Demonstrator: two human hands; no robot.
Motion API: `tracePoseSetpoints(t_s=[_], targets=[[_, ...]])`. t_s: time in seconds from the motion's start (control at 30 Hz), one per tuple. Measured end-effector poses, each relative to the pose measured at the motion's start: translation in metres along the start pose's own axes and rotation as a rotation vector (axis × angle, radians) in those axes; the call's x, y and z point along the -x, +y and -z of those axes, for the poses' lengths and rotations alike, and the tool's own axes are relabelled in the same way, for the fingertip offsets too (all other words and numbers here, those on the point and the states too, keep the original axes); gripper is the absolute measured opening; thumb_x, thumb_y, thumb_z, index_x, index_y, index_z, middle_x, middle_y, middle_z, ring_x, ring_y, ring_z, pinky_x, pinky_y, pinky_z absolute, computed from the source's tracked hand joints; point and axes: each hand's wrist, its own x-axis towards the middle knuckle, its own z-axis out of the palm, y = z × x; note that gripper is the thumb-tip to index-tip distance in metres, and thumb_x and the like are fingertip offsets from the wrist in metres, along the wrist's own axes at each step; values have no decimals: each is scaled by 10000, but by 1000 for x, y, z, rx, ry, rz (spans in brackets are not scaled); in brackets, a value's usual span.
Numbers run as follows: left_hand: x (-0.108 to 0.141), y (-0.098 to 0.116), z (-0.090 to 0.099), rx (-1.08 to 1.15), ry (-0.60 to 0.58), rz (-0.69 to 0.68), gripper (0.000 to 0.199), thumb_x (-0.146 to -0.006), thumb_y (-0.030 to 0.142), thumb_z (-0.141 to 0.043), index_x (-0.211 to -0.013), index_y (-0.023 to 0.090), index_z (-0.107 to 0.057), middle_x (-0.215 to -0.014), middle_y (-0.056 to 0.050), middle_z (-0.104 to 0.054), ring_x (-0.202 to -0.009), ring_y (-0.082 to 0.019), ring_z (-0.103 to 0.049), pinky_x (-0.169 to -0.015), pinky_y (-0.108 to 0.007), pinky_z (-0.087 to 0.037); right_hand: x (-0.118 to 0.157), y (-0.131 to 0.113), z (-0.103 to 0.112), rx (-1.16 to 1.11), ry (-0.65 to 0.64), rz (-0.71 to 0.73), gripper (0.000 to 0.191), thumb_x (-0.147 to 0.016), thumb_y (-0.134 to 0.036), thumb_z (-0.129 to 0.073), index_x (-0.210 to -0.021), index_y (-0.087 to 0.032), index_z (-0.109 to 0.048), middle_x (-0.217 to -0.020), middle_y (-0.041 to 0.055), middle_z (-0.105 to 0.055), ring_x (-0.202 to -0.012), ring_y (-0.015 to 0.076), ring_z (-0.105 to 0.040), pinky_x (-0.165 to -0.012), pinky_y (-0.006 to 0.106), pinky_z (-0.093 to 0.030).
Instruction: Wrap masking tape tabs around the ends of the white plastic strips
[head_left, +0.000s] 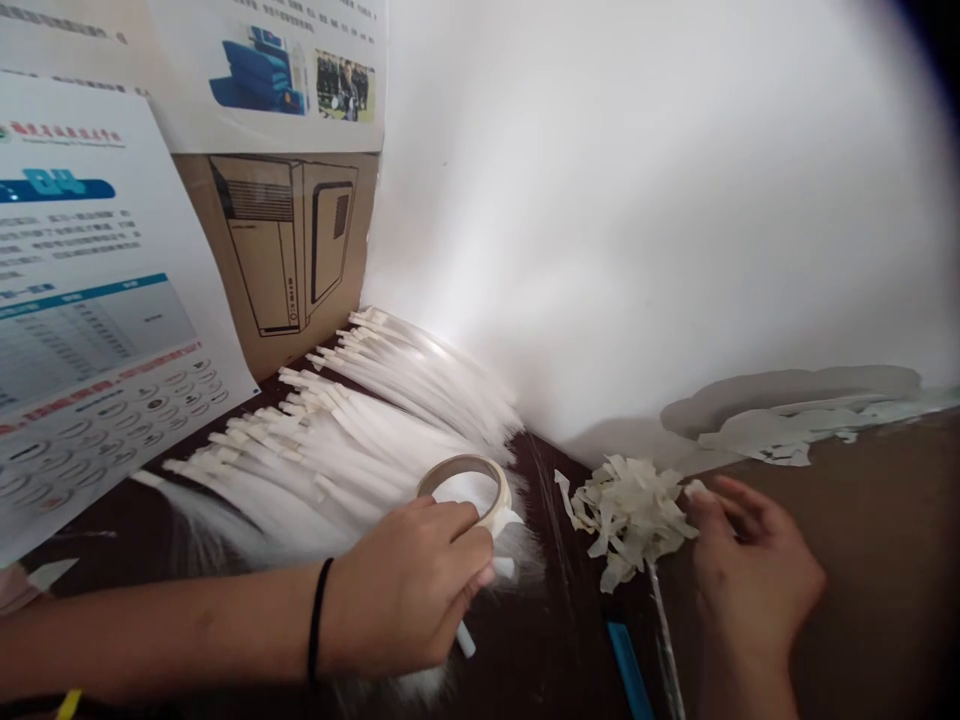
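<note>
My left hand (416, 590) is closed, gripping a roll of masking tape (504, 497) by its near side. By those fingers show a short white stub (504, 568) and a white rod-like end (466, 640); whether the hand also holds them, I cannot tell. With thumb and finger pinched together, my right hand (750, 570) has a small piece of tape (697, 489) at its fingertips. Just left of it is a crumpled clump of torn tape strips (637, 515), touching the top of a thin stick (664, 640). Whether the pinched piece joins the clump is unclear.
Many white fibre bundles (360, 430) with taped ends lie on the dark table (547, 600), left and behind. A blue flat strip-like tool (628, 670) lies near the front. Behind stand a white wall (637, 200), a cardboard box (270, 250) and printed sheets (90, 300).
</note>
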Motion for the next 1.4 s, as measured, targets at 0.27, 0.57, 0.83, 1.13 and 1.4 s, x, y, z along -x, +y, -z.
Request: tracePoseSetpoints(t_s=[0.27, 0.57, 0.83, 1.13, 1.4], targets=[[0, 4, -3, 192, -18, -5, 186, -921, 186, -327, -766, 166, -427, -797, -41, -490, -685, -155, -414, -640, -298, -349, 11, -25, -22, 173, 86, 358, 259, -752, -226, -560, -921, -98, -709, -1224, 180, -594, -1153, 342, -479, -1014, 517, -303], [-1, 2, -11, 188, -22, -6, 179, -926, 193, -343, -814, 156, -478, -830, -55, -519, -706, -166, -444, -649, -305, -376, 117, -82, -5, -309, -561, 455, 57, -830, -235, -624, -885, -230, -640, -909, 3, -656, -807, 99, -631, -667, 162, -488], [1, 2, -13, 147, -66, -43, 162, -915, 196, -360, -838, 152, -496, -846, -64, -527, -718, -169, -466, -664, -299, -399, 124, -83, -12, -296, -600, 418, 109, -902, -252, -514, -818, -200, -558, -784, -8, -575, -719, 96, -554, -650, 171, -438], [-4, -1, -10, 91, -135, -21, 154, -915, 207, -366, -801, 175, -463, -764, -28, -535, -642, -155, -465, -610, -281, -374, 131, -85, -3, -275, -524, 458, 129, -936, -221, -424, -817, -209, -473, -764, -25, -495, -703, 78, -486, -655, 132, -398], [-5, 3, -12, 122, -95, 70, 183, -926, 206, -318, -783, 188, -431, -738, -14, -521, -623, -155, -462, -583, -272, -330, 132, -89, -2, -335, -420, 290, 157, -876, -312, -542, -770, -196, -551, -790, -8, -572, -725, 88, -532, -658, 162, -415]])
